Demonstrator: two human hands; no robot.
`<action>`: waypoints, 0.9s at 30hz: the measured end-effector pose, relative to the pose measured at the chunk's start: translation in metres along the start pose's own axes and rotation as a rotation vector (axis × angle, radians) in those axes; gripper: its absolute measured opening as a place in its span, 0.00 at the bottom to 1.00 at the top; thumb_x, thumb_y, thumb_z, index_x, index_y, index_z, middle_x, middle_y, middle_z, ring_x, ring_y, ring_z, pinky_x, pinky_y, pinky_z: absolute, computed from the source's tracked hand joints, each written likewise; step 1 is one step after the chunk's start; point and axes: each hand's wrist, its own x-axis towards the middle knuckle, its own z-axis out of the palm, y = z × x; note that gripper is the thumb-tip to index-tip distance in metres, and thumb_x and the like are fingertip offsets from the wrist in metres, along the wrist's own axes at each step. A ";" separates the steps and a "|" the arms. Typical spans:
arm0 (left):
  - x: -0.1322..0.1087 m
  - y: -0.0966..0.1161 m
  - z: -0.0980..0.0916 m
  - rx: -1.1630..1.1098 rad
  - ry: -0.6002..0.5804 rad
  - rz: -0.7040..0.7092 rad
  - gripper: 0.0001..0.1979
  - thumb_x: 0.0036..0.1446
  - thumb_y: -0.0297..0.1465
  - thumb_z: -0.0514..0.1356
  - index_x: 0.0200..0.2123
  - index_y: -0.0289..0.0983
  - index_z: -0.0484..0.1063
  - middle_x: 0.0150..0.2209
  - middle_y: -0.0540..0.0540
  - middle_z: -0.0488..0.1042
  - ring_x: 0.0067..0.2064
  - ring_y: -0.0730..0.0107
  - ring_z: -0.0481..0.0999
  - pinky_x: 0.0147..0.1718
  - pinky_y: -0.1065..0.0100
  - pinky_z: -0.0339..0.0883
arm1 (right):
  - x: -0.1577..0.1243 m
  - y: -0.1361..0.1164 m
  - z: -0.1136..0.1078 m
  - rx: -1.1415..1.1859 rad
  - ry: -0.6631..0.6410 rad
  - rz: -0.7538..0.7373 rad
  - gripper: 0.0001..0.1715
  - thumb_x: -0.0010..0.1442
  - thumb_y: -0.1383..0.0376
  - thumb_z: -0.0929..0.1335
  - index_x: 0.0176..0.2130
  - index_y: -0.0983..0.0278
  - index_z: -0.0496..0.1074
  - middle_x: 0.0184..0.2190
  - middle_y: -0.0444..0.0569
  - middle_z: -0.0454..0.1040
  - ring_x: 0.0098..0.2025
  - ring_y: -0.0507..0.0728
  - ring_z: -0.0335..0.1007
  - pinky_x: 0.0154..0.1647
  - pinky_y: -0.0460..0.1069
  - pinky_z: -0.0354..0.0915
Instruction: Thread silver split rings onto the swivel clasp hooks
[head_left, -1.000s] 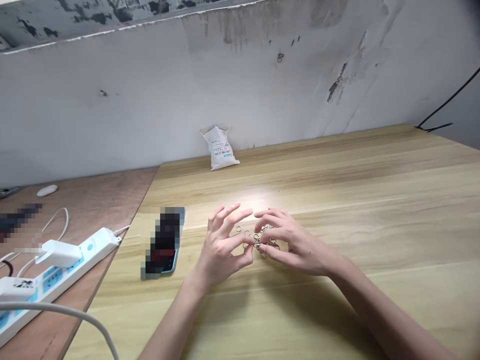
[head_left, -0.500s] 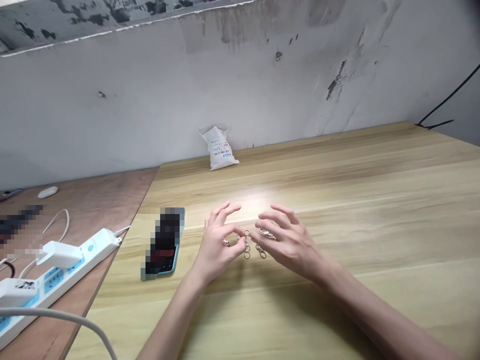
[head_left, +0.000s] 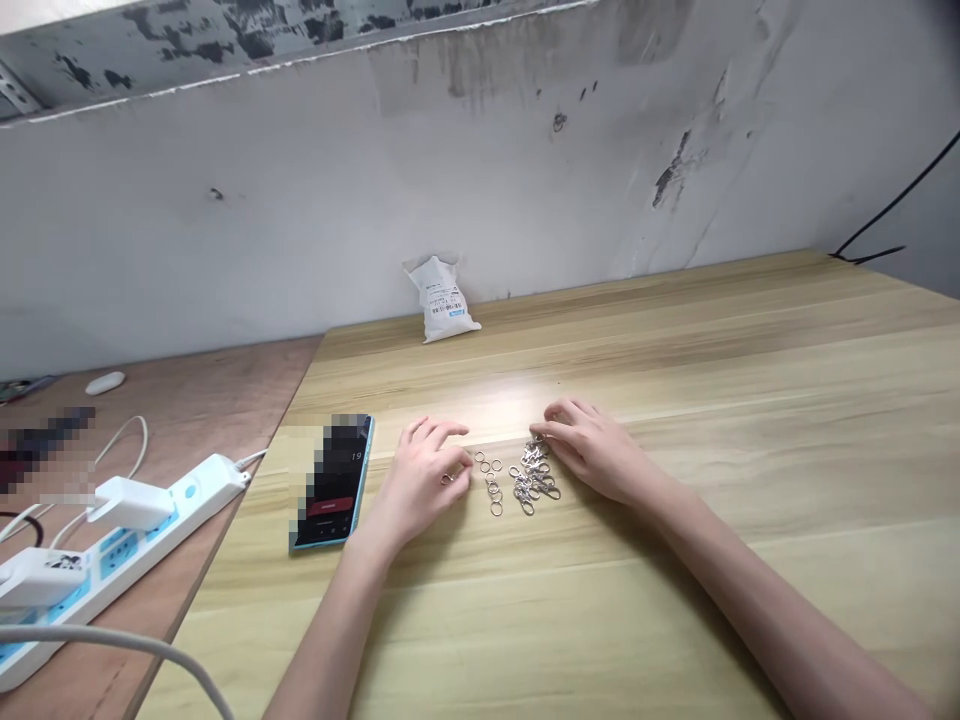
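My left hand (head_left: 426,478) is just left of a loose column of small metal split rings (head_left: 493,490), its thumb and index tips together. A bit of metal (head_left: 448,479) shows in the gap between those fingers; whether it is held or lies on the table I cannot make out. To the right of the rings is a pile of silver swivel clasps (head_left: 534,480). At the pile's far end, my right hand (head_left: 596,450) has its thumb and fingertips closed on a swivel clasp (head_left: 536,437), which is partly covered.
A phone (head_left: 337,485) with a blue edge lies left of my left hand. By the wall stands a white packet (head_left: 444,305) with a printed label. On the lower brown surface at left are a power strip (head_left: 161,540), plugged-in chargers (head_left: 131,503) and cables.
My hands have moved apart, the left one leftward and the right one up and right. The rings and clasps between them now show more fully. The phone screen has lit up.
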 end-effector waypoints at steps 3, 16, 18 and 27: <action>-0.007 -0.012 -0.015 -0.118 -0.103 -0.149 0.09 0.62 0.32 0.55 0.34 0.40 0.75 0.39 0.47 0.75 0.41 0.64 0.73 0.45 0.59 0.65 | -0.003 -0.001 -0.001 0.026 -0.039 0.007 0.15 0.64 0.71 0.64 0.47 0.58 0.75 0.45 0.54 0.72 0.46 0.62 0.67 0.43 0.56 0.66; -0.008 -0.005 -0.015 -0.191 -0.308 -0.179 0.08 0.59 0.35 0.59 0.34 0.42 0.78 0.34 0.48 0.71 0.34 0.68 0.71 0.32 0.68 0.61 | 0.004 -0.029 -0.001 0.131 -0.021 -0.049 0.13 0.67 0.68 0.62 0.46 0.60 0.73 0.46 0.54 0.71 0.46 0.60 0.66 0.47 0.57 0.64; -0.008 -0.007 -0.017 -0.200 -0.303 -0.179 0.08 0.60 0.34 0.58 0.33 0.41 0.77 0.34 0.49 0.71 0.34 0.69 0.71 0.33 0.69 0.61 | 0.003 -0.028 -0.001 0.143 -0.019 -0.045 0.12 0.66 0.68 0.63 0.46 0.60 0.73 0.46 0.54 0.71 0.46 0.60 0.66 0.47 0.56 0.63; -0.015 -0.012 -0.033 -0.291 -0.319 -0.318 0.06 0.54 0.35 0.62 0.34 0.39 0.73 0.27 0.52 0.70 0.30 0.70 0.69 0.29 0.70 0.61 | 0.003 -0.028 0.002 0.188 -0.002 -0.048 0.11 0.65 0.68 0.64 0.43 0.59 0.74 0.43 0.53 0.73 0.44 0.60 0.67 0.45 0.56 0.63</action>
